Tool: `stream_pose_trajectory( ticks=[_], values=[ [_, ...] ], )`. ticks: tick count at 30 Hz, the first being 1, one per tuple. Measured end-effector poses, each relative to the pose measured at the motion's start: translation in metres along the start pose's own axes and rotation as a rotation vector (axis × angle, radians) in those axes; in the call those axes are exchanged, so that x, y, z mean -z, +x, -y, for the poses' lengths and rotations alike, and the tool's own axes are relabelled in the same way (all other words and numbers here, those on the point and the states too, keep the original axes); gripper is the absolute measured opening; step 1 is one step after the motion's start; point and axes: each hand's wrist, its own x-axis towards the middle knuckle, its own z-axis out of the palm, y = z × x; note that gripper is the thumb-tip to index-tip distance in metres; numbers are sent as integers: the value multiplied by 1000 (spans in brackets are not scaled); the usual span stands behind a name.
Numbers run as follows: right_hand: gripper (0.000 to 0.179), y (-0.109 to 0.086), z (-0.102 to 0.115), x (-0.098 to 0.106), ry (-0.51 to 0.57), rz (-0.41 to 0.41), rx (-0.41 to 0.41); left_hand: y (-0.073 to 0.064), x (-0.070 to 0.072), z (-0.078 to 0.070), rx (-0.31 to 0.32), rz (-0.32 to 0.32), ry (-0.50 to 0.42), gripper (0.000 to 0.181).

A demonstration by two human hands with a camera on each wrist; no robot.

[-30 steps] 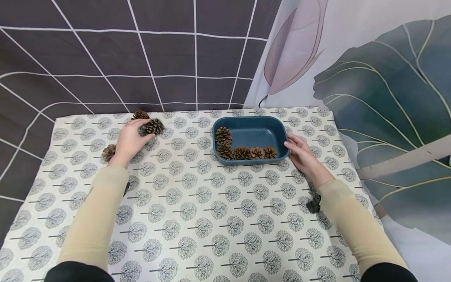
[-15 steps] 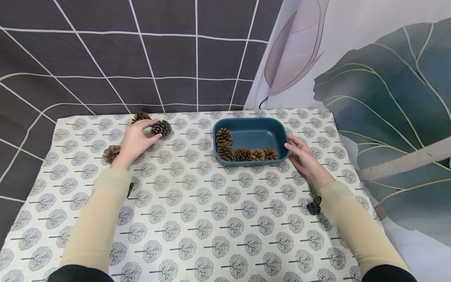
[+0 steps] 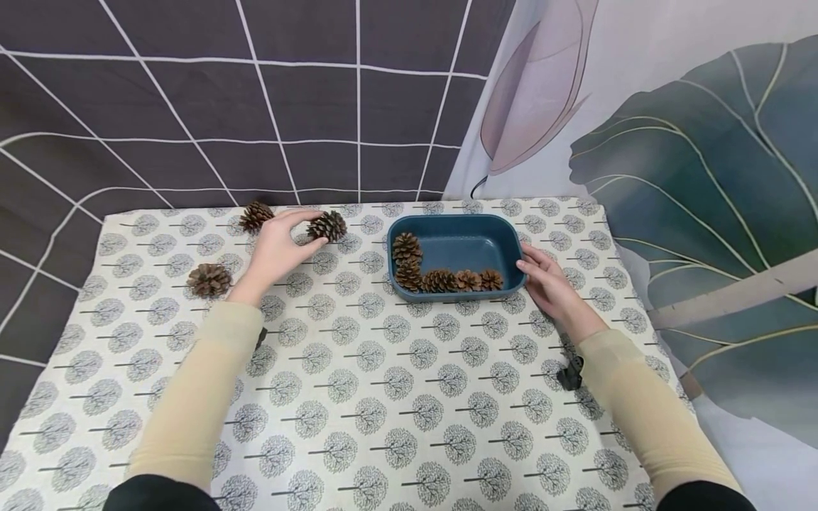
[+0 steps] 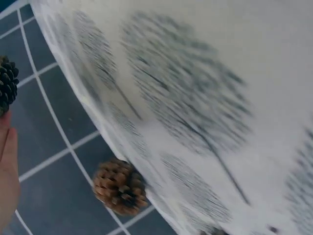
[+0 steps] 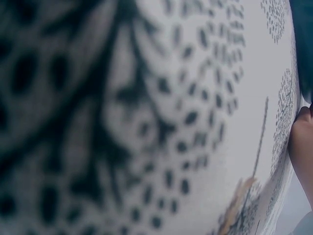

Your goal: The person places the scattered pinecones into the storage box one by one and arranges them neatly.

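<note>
My left hand pinches a dark brown pine cone between thumb and fingers, near the far edge of the table. In the left wrist view, that pine cone shows at the left edge above the fingertips. My right hand touches the right end of a blue rectangular box with extended fingers. Several pine cones lie in the box along its left and near sides. The right wrist view catches only part of that hand beside the dark teal wall.
Two more pine cones lie on the left: one on the tree-print tablecloth, another at the far edge. A dark gridded cloth hangs behind the table. A leaf-patterned curtain hangs at the right.
My left hand has carried its pine cone rightward toward the box, away from the other two, which now show more fully. My right hand and the box have stayed in place.
</note>
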Motion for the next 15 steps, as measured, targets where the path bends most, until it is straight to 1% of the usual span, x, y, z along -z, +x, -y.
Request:
stream_pose_trajectory(
  ticks=[3, 8, 13, 15],
  values=[
    [68, 0, 0, -1, -9, -6, -4, 4, -7, -8, -32, -14, -23, 50],
    [71, -1, 2, -1, -3, -7, -20, 11, -17, -22, -55, -17, -46, 52],
    [73, -1, 4, -2, -16, -6, -30, 22, -27, -35, -99, 9, -71, 51],
    [73, -2, 4, -3, -16, -9, -30, 26, -32, -40, -107, 31, -74, 50]
  ],
)
